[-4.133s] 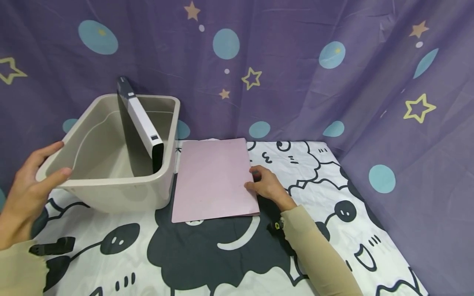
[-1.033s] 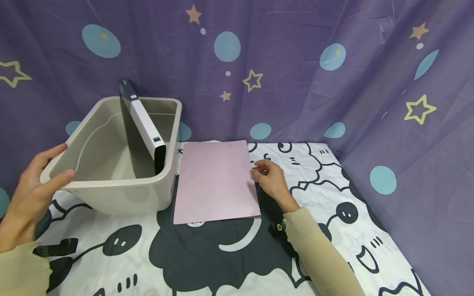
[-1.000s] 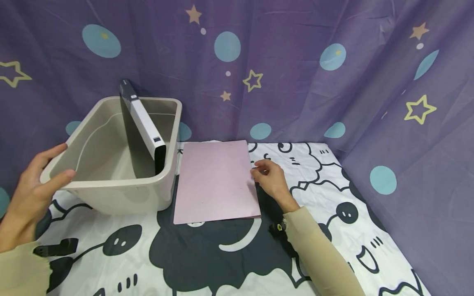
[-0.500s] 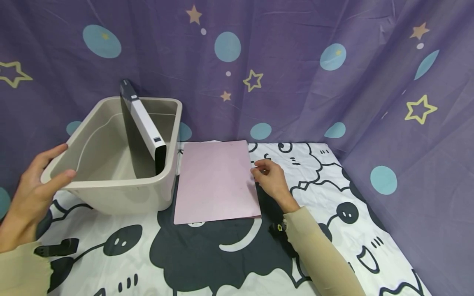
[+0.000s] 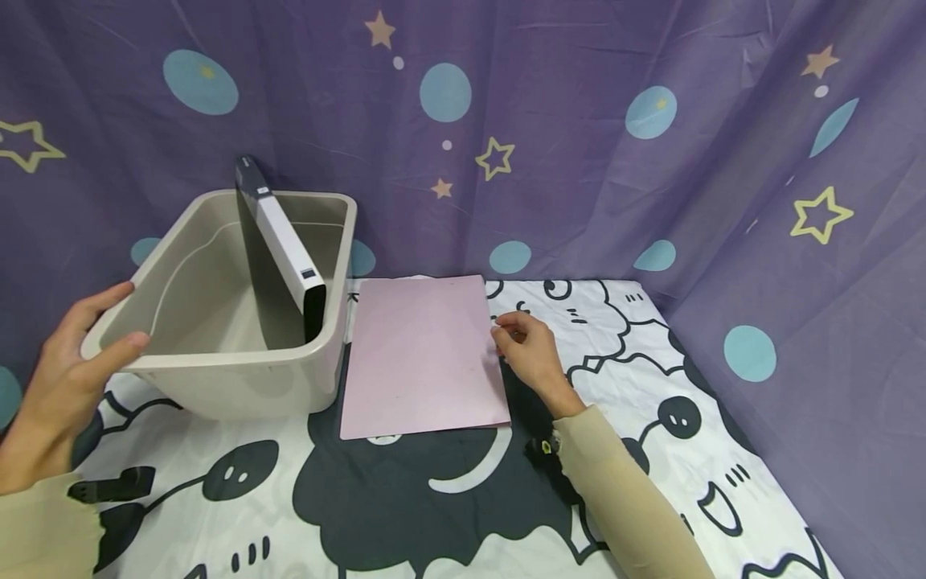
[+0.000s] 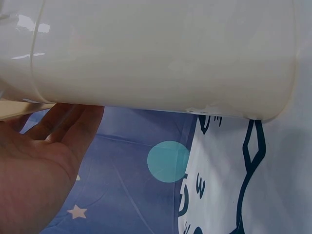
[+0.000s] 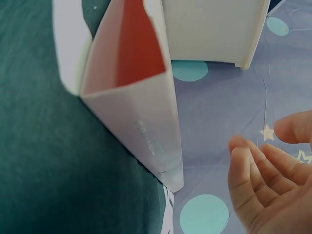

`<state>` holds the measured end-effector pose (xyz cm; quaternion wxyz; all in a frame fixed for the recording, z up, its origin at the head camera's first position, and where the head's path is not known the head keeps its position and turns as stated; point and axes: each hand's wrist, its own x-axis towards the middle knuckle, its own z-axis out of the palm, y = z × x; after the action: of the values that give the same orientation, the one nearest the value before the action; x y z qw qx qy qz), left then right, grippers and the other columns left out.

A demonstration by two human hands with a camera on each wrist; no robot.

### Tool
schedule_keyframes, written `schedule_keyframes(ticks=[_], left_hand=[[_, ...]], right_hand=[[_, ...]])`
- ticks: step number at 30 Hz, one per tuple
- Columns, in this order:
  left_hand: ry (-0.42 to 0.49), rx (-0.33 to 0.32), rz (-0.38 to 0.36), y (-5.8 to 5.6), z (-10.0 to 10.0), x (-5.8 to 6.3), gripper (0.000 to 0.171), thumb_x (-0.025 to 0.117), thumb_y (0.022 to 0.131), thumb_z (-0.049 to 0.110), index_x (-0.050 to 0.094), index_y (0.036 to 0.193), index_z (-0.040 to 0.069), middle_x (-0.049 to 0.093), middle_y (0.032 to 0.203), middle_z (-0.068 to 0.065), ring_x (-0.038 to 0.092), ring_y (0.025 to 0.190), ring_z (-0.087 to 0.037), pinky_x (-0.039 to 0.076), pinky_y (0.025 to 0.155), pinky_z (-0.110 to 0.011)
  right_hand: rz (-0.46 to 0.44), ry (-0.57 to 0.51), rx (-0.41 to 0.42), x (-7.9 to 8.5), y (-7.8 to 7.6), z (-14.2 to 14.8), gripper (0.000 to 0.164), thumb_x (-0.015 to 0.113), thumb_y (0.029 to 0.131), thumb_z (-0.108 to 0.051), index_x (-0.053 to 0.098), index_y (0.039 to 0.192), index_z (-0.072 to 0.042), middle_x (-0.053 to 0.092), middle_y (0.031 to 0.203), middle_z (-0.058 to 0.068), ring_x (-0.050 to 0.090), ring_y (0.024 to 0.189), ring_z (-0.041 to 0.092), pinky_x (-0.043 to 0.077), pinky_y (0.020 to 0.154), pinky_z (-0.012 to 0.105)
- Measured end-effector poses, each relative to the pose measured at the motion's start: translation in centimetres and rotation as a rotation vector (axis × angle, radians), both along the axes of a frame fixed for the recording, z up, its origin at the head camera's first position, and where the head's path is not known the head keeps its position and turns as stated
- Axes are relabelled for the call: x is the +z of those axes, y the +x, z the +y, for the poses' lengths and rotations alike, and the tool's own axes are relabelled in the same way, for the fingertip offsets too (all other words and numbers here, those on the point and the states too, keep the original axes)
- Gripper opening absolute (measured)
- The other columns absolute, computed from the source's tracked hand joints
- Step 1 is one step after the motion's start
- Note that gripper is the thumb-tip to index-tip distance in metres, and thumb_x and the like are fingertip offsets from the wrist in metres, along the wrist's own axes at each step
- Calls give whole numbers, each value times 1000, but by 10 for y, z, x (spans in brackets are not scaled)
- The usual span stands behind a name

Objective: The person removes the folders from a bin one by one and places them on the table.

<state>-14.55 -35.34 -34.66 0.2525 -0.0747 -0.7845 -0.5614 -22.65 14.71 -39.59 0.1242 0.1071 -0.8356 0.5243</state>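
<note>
We see the left hand (image 5: 61,370) grasping the rim of a glossy beige plastic tub (image 5: 217,378); the right hand (image 5: 534,351), fingers loosely bent, empty, sits just beside a thin pale-pink rectangular folder (image 5: 423,358), red inside, lying on printed fabric (image 5: 166,543). We judge this a tub-steadying step; next calls for pinching the folder's edge.
</note>
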Motion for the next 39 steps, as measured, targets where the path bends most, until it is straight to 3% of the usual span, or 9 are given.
schedule_keyframes(ticks=[8, 17, 20, 26, 28, 31, 35, 39], left_hand=[[-36, 30, -1, 0, 0, 0, 69, 59, 82, -14, 40, 144, 7, 46, 125, 8, 47, 101, -6, 38, 76, -6], [-114, 62, -21, -2, 0, 1, 69, 60, 83, -11, 38, 146, 8, 44, 124, 10, 45, 101, -6, 37, 75, -6], [-99, 54, -20, -1, -1, 1, 69, 59, 82, -11, 38, 146, 8, 45, 124, 10, 45, 100, -6, 37, 75, -6], [-33, 14, 3, 0, -1, 0, 69, 59, 81, -15, 39, 145, 6, 45, 125, 7, 45, 102, -8, 38, 76, -6], [-6, -2, 9, 0, -2, 0, 69, 58, 81, -16, 40, 144, 5, 46, 125, 6, 45, 102, -8, 38, 76, -6], [-45, 22, -7, 1, -2, 0, 69, 59, 82, -13, 39, 145, 7, 45, 126, 8, 44, 102, -7, 37, 76, -7], [-111, 62, -33, 0, 0, 2, 69, 61, 84, -7, 37, 147, 9, 44, 127, 10, 43, 103, -6, 36, 75, -10], [-119, 71, -37, 2, 1, 2, 69, 61, 84, -7, 37, 147, 9, 44, 126, 11, 44, 103, -6, 36, 75, -10]], right_hand=[[26, -26, 36, 1, 1, -1, 22, 63, 91, -16, 66, 104, 2, 65, 82, 18, 65, 65, 30, 51, 52, 29], [35, -18, 45, 2, 4, -4, 15, 62, 91, -14, 67, 103, -5, 66, 85, 19, 65, 64, 24, 51, 53, 30], [33, -28, 60, 3, 5, -5, 15, 62, 91, -14, 67, 102, -5, 66, 86, 20, 65, 64, 24, 51, 54, 30], [52, -36, 66, 8, 9, -9, 13, 63, 91, -13, 68, 101, -7, 66, 81, 8, 65, 63, 20, 51, 53, 31], [55, -38, 73, 9, 10, -11, 12, 63, 91, -13, 68, 101, -7, 66, 81, 9, 65, 63, 21, 51, 53, 30], [53, -47, 89, 11, 11, -13, 14, 63, 92, -14, 68, 102, -5, 66, 83, 15, 65, 65, 26, 50, 52, 28], [63, -46, 95, 31, 25, -20, 14, 62, 91, -7, 67, 101, 1, 66, 83, 18, 65, 66, 34, 48, 52, 25], [78, -44, 109, 50, 35, -28, 14, 60, 90, 0, 65, 101, 5, 66, 84, 19, 65, 67, 38, 49, 53, 24]])
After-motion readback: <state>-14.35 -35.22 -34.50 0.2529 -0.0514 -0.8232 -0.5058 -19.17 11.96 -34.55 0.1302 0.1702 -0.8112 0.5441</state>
